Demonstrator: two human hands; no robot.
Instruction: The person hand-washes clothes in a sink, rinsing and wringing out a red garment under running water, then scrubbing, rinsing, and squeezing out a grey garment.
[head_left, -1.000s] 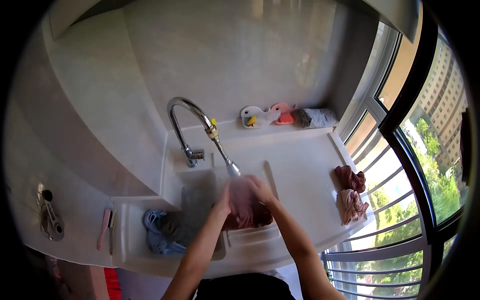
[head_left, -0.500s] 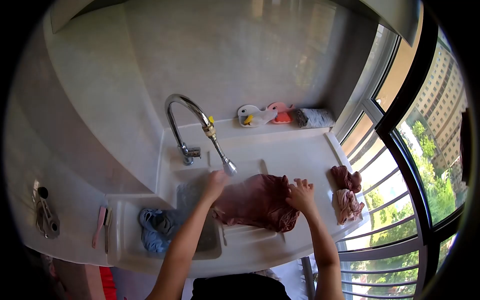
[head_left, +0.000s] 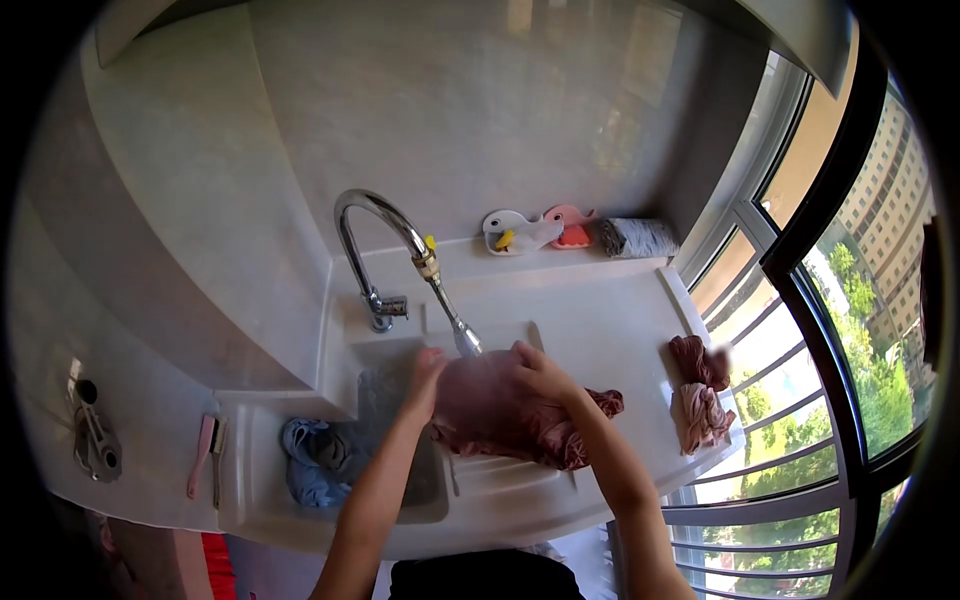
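Cloth [head_left: 485, 395], maroon and wet-looking, lies beneath the faucet [head_left: 427, 266] on the ribs just right of the sink [head_left: 262, 485]. At left, a blue garment [head_left: 312, 482] sits in the sink. The left hand [head_left: 426, 382] half-curls at the cloth's left edge, its hold blurred past telling; a slack grip could let that edge slip into the basin. The right hand [head_left: 552, 378] bends its fingers over the cloth, grip hidden; raised folds could throw spray. At far right, two bundles [head_left: 706, 418] risk a fall if bumped toward the counter's edge.
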